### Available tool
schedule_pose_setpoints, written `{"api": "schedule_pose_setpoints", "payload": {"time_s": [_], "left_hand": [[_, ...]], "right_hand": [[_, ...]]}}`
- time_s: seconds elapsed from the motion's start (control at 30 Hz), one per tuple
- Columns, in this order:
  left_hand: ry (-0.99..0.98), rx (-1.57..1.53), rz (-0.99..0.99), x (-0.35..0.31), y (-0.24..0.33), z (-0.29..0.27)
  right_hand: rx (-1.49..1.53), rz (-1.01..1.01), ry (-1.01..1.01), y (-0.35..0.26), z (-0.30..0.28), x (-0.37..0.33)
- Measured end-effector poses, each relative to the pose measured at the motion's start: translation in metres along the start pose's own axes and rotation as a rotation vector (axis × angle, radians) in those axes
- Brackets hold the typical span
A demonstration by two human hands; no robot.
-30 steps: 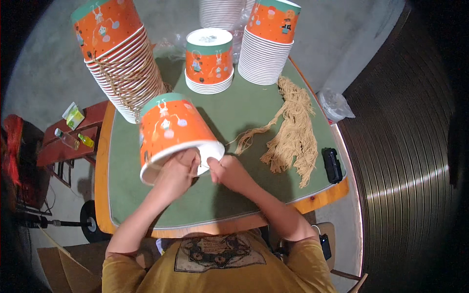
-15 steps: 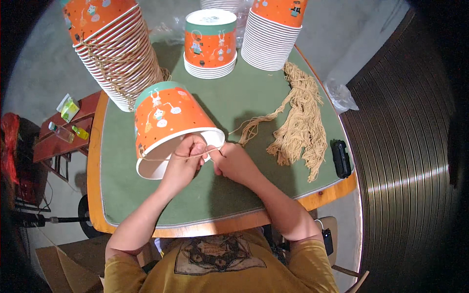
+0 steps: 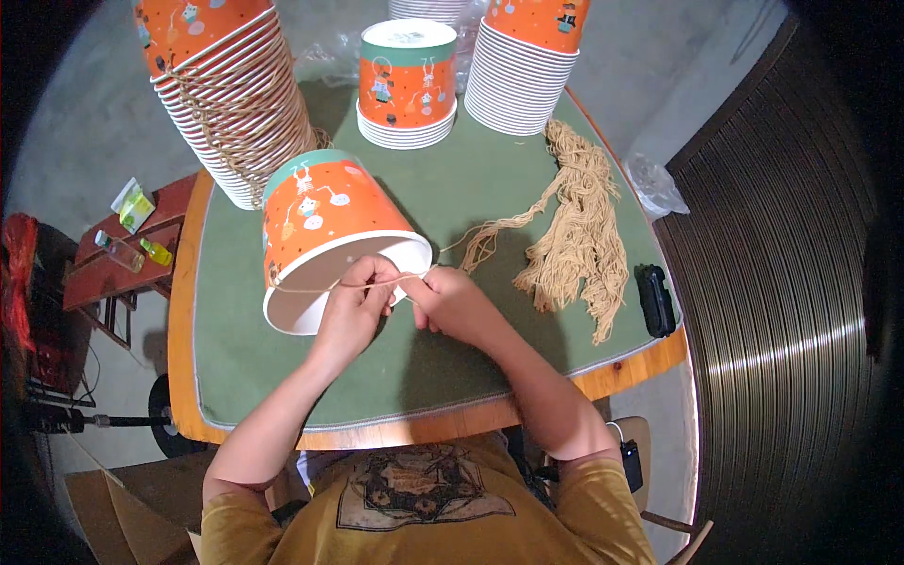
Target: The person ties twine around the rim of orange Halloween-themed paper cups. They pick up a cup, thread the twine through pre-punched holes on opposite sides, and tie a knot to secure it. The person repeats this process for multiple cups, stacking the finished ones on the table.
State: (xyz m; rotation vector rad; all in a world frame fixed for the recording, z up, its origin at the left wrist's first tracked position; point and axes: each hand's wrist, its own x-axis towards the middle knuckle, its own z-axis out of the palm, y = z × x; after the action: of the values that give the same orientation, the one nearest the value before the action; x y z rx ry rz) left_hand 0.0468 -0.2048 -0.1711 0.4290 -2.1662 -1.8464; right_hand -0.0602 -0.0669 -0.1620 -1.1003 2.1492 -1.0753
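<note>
Sideways on the green felt-topped table (image 3: 443,377) lies an orange paper bucket with a white rim (image 3: 325,240), its mouth turned toward the person so the rim is reachable. The left hand (image 3: 353,306) and right hand (image 3: 452,301) both pinch a thin tan string (image 3: 325,285) at that rim. A bundle of tan strings (image 3: 579,235) lies near the right hand, within reach.

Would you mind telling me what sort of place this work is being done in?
Probably a small home or back-room workshop for hand assembly: tall stacks of orange printed paper buckets crowd a green-covered wooden table, a bundle of tan string lies ready, and the floor is bare concrete.
</note>
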Motion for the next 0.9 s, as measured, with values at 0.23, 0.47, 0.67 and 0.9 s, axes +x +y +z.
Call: {"api": "schedule_pose_setpoints", "payload": {"time_s": [0.23, 0.47, 0.67, 0.9], "left_hand": [[0.021, 0.182, 0.036, -0.001, 0.003, 0.002], [0.001, 0.334, 0.24, 0.003, -0.005, 0.003], [-0.054, 0.481, 0.258, 0.002, 0.001, -0.002], [-0.316, 0.405, -0.077, 0.007, 0.016, -0.02]], "right_hand": [[-0.262, -0.17, 0.153, -0.019, -0.006, -0.037], [-0.245, -0.522, 0.305, -0.048, -0.006, -0.032], [-0.093, -0.691, 0.146, -0.045, -0.008, 0.011], [0.254, -0.446, 0.026, -0.057, 0.004, 0.044]]}}
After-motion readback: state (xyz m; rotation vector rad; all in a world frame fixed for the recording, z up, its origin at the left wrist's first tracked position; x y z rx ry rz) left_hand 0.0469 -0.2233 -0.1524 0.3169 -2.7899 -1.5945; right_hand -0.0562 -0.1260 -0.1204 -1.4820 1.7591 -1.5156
